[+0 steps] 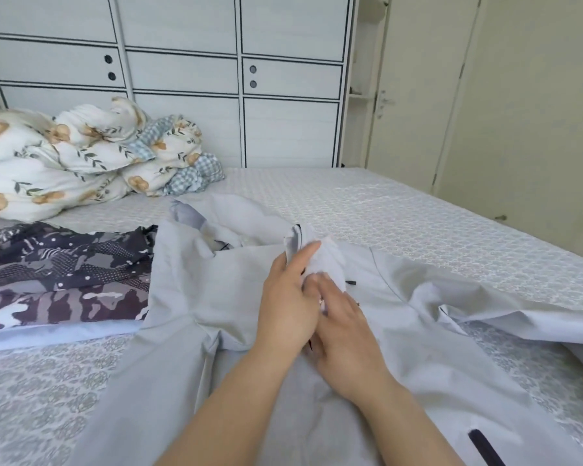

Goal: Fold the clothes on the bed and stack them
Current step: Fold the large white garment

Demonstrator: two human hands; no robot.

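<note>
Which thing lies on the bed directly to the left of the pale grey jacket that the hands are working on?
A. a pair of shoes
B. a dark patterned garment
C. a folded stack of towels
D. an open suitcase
B: a dark patterned garment lies spread on the bed beside the left edge of the pale grey jacket, which both hands handle near its collar.
</note>
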